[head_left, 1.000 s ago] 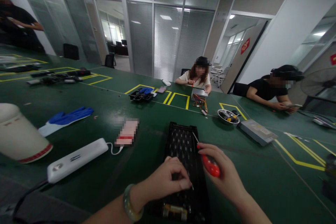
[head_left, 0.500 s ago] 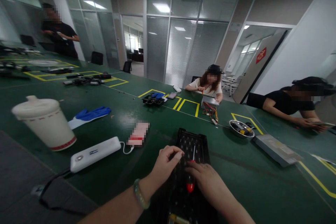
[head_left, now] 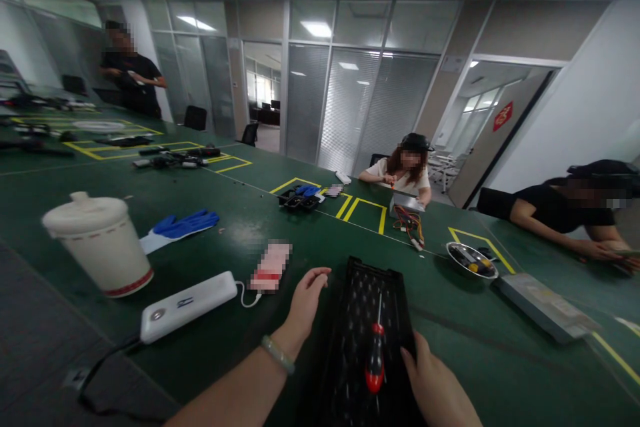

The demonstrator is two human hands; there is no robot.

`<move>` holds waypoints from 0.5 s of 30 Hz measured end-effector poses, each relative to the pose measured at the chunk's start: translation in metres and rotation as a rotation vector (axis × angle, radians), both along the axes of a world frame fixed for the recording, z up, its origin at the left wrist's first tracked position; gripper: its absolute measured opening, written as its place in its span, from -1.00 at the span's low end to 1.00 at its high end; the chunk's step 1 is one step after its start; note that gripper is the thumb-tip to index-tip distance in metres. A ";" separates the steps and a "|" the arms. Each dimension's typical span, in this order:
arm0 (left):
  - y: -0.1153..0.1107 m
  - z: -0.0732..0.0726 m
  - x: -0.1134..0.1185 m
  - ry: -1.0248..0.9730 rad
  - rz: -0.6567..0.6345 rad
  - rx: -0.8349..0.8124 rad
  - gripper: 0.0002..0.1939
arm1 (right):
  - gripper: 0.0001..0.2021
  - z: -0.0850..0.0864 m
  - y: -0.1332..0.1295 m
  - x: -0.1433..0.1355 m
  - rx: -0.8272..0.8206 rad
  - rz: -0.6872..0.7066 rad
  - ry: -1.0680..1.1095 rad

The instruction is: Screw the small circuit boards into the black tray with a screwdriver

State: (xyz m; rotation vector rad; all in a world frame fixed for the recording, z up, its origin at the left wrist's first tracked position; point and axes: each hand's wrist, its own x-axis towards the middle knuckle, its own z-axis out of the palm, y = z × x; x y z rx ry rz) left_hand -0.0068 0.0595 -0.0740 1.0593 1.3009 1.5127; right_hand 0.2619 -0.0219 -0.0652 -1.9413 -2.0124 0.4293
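Note:
A black plastic tray with rows of small pale marks lies before me, running toward the bottom edge. On it rests a screwdriver with a red and black handle, its blade pointing away. My left hand, a bangle on its wrist, hovers left of the tray; its fingers are loosely bent and hold nothing. At the tray's right side is my right hand, thumb over the edge and the other fingers mostly hidden, gripping that side.
Left stand a lidded cup, a blue and white glove, a white power strip and a phone on a cable. A metal bowl and a grey metal box lie right. Co-workers sit across the table.
My right hand has left the screwdriver and moved to the tray's right edge. My left hand has drawn back left, off the tray. The screwdriver now lies untouched.

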 end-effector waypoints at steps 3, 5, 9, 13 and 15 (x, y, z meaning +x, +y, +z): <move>0.000 0.000 -0.001 -0.018 -0.012 -0.019 -0.67 | -0.60 -0.003 0.003 0.000 -0.009 -0.020 0.056; -0.001 0.001 -0.001 -0.018 -0.027 -0.029 -0.68 | -0.60 -0.003 0.004 0.002 -0.022 -0.016 0.096; 0.000 -0.001 -0.001 -0.003 -0.055 -0.041 -0.68 | -0.55 0.001 0.002 0.010 -0.068 -0.037 0.164; 0.000 -0.002 -0.002 0.010 -0.093 -0.069 -0.68 | -0.47 0.002 -0.003 0.045 -0.102 -0.119 0.187; -0.001 -0.001 -0.003 0.012 -0.121 -0.099 -0.67 | -0.45 -0.002 -0.007 0.078 -0.117 -0.178 0.175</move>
